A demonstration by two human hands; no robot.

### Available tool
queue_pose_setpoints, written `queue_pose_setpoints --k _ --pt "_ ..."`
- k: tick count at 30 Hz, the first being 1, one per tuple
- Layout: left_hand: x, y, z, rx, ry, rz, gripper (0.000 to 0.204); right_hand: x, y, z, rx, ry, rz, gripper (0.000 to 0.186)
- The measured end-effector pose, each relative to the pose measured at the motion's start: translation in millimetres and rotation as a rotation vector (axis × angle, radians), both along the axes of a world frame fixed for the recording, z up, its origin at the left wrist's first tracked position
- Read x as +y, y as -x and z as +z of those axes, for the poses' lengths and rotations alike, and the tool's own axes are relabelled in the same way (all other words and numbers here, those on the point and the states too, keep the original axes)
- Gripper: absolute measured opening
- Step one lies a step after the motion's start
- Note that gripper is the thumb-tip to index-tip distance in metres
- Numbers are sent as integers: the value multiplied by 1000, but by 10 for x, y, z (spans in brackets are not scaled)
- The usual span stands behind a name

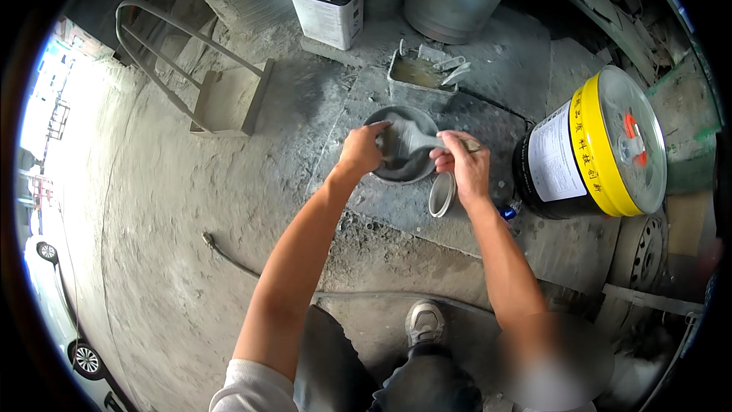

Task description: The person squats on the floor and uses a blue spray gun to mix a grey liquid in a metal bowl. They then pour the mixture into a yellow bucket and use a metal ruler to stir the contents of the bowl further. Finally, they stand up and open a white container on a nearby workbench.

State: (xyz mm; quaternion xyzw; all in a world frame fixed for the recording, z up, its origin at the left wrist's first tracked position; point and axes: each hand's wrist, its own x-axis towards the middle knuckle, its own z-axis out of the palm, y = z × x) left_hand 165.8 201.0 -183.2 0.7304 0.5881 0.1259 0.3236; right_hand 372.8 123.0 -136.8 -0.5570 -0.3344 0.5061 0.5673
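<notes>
Right hand (467,162), right of centre frame, fingers closed round the handle of a grey tool (412,137); the tool's broad head lies over the bowl (420,170) at centre frame. Left hand (361,149) at the bowl's left side, fingertips at rim and tool head; cannot tell whether it grasps either. A cup (441,196) sits tilted just beside the bowl, below the right hand. Tub (415,94) with tools inside, upper centre, near the bowl. Black-and-yellow drum (604,145) at right of frame; white-and-black can (328,24) at top centre; long-handled pan (234,103) at upper left.
</notes>
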Motion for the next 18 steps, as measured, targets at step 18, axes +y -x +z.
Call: queue_pose_setpoints --k 18 --pt "-64 66 -255 -133 19 51 66 53 -8 -212 -61 -49 -125 22"
